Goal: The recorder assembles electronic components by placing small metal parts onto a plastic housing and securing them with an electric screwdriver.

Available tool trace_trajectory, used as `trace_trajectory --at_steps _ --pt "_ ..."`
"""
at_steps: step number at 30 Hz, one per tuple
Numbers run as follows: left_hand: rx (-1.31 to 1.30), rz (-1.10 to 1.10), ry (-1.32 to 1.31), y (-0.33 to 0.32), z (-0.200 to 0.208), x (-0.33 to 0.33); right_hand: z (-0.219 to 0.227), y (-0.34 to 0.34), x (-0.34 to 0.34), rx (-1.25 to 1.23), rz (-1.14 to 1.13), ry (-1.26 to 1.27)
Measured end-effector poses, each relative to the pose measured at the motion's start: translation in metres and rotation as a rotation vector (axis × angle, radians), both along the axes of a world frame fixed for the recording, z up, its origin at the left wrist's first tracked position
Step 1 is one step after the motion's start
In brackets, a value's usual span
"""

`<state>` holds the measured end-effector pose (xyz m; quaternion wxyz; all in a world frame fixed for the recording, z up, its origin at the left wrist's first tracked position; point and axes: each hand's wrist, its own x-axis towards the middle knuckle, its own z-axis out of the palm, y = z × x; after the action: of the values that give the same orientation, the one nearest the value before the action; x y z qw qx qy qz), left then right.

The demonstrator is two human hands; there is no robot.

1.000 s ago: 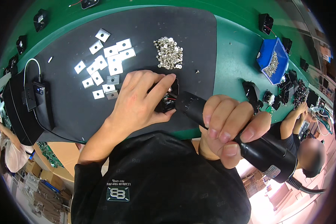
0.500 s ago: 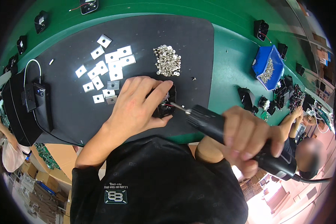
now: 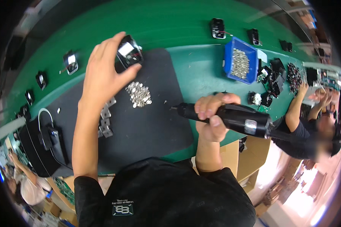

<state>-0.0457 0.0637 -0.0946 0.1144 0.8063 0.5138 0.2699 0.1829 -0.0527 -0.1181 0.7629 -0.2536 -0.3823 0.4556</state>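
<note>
My left hand (image 3: pixel 104 70) reaches out over the far edge of the dark mat. Its thumb and fingers are closed round a small black plastic housing (image 3: pixel 136 57), with a pale piece and wiring visible inside. My right hand (image 3: pixel 214 113) grips a black electric screwdriver (image 3: pixel 238 118), its bit pointing left above the mat's right part. Between the hands lies a pile of silver screws (image 3: pixel 139 95). Several square metal plates (image 3: pixel 106 126) with holes lie beside my left forearm, which hides some of them.
A blue bin (image 3: pixel 228 62) of screws stands at the right on the green bench. Similar black housings (image 3: pixel 218 28) are spaced along the green far strip. A black device (image 3: pixel 56 142) with a cable sits left. Loose black parts (image 3: pixel 276 77) and a co-worker's arm (image 3: pixel 294 108) are at right.
My left hand has carried the housing from the mat's near middle to its far edge. The screwdriver has come away from the housing and turned more level. The view has shifted.
</note>
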Motion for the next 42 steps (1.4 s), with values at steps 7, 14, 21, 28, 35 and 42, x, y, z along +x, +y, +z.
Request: trace_trajectory --at_steps 7,14,21,28,35,42 --pt "-0.117 0.050 0.060 0.062 -0.049 -0.019 -0.012 0.007 0.001 0.013 0.045 -0.069" --pt "0.057 -0.005 0.158 0.042 -0.043 -0.031 0.002 0.003 -0.002 -0.205 0.101 0.123" --pt "0.314 -0.093 0.136 -0.048 0.014 -0.040 -0.003 0.020 -0.013 -0.141 -0.106 -0.057" --pt "0.004 -0.176 0.106 -0.109 -0.014 -0.077 0.008 0.011 -0.003 -0.152 0.018 0.099" --pt "-0.171 -0.024 0.076 -0.131 -0.037 -0.096 0.016 -0.002 -0.001 -0.257 0.103 0.118" --pt "-0.120 0.164 0.036 -0.136 -0.032 -0.097 0.010 0.007 -0.006 -0.121 -0.074 0.113"
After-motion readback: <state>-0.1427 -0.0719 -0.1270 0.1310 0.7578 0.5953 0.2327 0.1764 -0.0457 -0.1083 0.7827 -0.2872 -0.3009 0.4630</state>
